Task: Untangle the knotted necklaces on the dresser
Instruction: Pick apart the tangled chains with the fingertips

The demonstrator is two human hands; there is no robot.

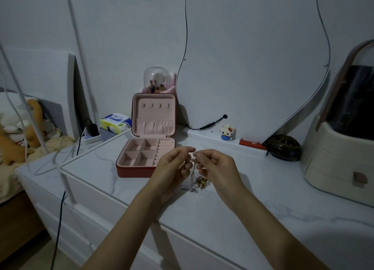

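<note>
From the head camera I see two bare hands held up close together over the white dresser (263, 219). The left hand (172, 167) has its fingers curled, and its thumb and first finger pinch the top of the silver necklace (193, 173). The right hand (214, 165) is curled too and pinches the same chain just beside the left fingertips, so the two hands almost touch. The silver necklace hangs down between the hands, and its bottom end lies on the dresser top right under them. A small heap of gold necklace (201, 182) sits on the dresser just beside the hanging chain, below the right hand. I cannot tell if the gold one is still knotted into the silver one, as the spot is small and dim. Behind the left hand stands an open red jewelry box (133, 171) with a pink inside. Farther right along the back I see a little block cat toy (227, 131), a dark round hair clip (283, 147) and a big cream case (332, 158).
</note>
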